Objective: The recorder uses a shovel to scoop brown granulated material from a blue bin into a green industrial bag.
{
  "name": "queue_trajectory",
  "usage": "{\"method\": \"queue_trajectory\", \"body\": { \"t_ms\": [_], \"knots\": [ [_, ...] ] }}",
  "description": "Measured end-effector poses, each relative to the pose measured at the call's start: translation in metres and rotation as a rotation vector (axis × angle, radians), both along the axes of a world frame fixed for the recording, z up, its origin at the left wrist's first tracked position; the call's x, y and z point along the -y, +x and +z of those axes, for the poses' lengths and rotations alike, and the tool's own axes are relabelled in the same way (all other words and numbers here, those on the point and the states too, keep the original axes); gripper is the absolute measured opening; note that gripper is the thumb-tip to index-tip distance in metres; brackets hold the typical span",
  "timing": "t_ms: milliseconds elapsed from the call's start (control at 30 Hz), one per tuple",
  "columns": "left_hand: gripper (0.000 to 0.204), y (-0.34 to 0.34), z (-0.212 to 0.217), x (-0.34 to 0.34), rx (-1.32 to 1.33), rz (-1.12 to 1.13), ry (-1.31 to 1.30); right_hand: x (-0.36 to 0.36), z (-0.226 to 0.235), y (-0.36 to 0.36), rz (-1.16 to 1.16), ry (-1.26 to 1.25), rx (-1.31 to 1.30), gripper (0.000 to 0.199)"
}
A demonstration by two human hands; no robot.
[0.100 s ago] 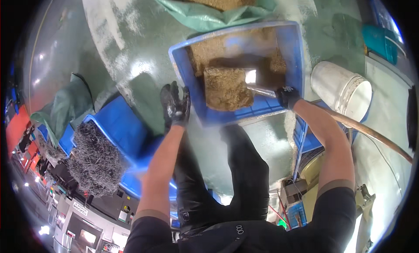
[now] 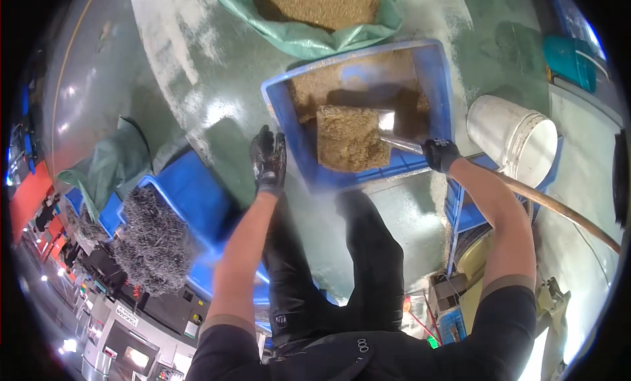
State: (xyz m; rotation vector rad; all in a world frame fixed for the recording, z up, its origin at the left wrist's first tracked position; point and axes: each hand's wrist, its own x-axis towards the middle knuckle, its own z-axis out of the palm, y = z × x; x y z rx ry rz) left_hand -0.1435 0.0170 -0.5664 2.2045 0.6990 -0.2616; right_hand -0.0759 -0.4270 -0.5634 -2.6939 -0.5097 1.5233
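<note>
Right hand (image 2: 439,153), fingers wrapped round a metal scoop (image 2: 351,139) heaped with sawdust over a blue crate (image 2: 439,85); left hand (image 2: 268,160) free, fingers loosely together; tipping likely next.

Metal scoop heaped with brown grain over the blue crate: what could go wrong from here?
1. The flat metal scoop is piled to its edges; tilting may spill grain onto the wet green floor.
2. Only the gloved right hand holds the handle; the gloved left hand is off the blue plastic crate, which could shift.
</note>
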Motion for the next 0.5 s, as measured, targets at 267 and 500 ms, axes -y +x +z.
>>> {"method": "queue_trajectory", "body": {
  "t_ms": [267,500],
  "knots": [
    [0.037,0.112,0.071,0.005,0.23,0.037,-0.465,0.062,0.099,-0.04,-0.13,0.029,0.054,0.028],
    [0.055,0.23,0.079,-0.005,-0.104,0.402,-0.874,0.092,0.154,-0.094,-0.215,-0.003,0.059,0.022]
  ]
}}
